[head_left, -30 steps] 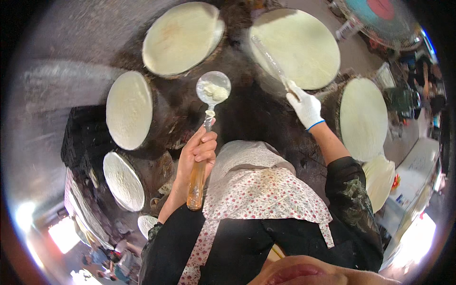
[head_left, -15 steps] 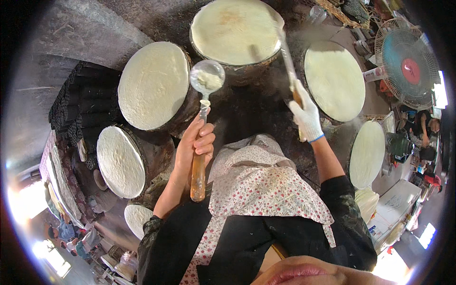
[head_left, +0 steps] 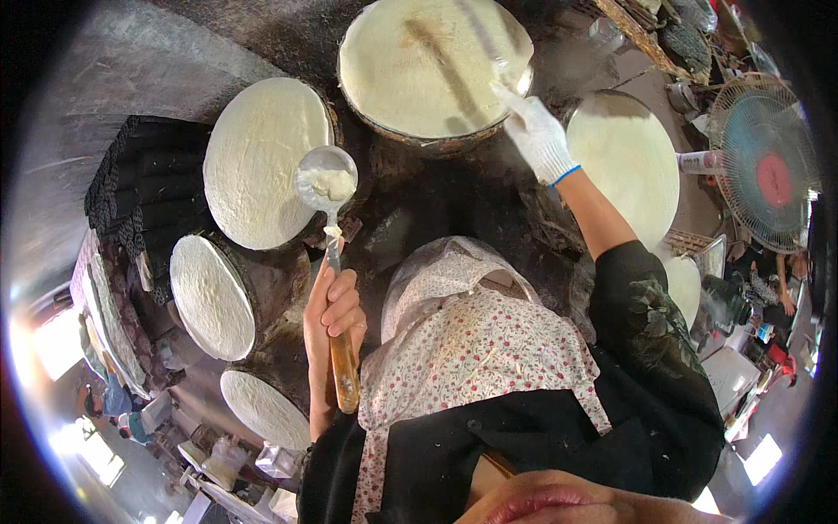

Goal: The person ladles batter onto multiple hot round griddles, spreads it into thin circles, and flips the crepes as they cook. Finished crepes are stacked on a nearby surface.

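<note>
My left hand (head_left: 335, 306) is closed around the amber wooden handle of a metal ladle (head_left: 326, 183), held upright. Pale, thick batter sits in its round bowl, and a dab clings to its neck. My right hand (head_left: 539, 140), in a white knit glove, reaches to the right rim of the far round griddle (head_left: 432, 137). Its fingers are closed on a long-bladed spatula (head_left: 501, 66); the blade is smeared by motion and the handle hidden in the glove. A pale, flat sheet of batter (head_left: 393, 79) with a brownish patch covers that griddle.
More batter-covered round griddles (head_left: 266, 162) curve around me on the left, with another pale round (head_left: 624, 166) on the right. Dark ridged, stacked pieces (head_left: 161, 183) stand at far left. A fan (head_left: 768, 166) stands at right. People are in the background.
My right hand has moved up and forward to the far griddle, swinging the spatula's blade over it. My left hand and the ladle have shifted left and slightly lower in view.
</note>
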A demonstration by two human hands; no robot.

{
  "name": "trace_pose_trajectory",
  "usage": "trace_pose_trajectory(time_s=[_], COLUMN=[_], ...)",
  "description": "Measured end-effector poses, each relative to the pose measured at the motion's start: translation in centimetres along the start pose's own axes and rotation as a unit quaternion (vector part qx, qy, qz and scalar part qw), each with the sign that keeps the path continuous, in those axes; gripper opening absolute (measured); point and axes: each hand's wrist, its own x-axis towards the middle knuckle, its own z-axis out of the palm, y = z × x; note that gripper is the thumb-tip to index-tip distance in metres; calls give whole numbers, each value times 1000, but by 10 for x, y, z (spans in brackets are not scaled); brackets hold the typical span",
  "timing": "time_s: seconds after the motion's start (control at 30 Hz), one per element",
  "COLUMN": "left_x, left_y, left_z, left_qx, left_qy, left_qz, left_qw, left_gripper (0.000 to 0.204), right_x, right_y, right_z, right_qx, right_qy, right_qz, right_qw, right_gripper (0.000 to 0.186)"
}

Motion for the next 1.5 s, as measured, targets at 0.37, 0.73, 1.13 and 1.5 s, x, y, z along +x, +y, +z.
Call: trace_pose_trajectory(time_s=[0.37, 0.73, 1.13, 1.5], left_x=[226, 350, 351, 315], left_y=[-28, -120, -118, -102], left_z=[45, 108, 90, 99], left_qx=[285, 447, 375, 111], left_qy=[-1, 56, 62, 16], left_qz=[53, 184, 174, 91], left_qw=[957, 873, 909, 990], left_gripper=[12, 77, 76, 6], right_x=[-23, -10, 12, 20], right_y=[6, 41, 37, 3], right_z=[-25, -19, -21, -25], right_qx=[323, 79, 34, -180], right_qy=[-61, -22, -43, -104], right_qz=[176, 44, 42, 32], right_qw=[928, 996, 998, 978], right_gripper=[52, 44, 42, 33])
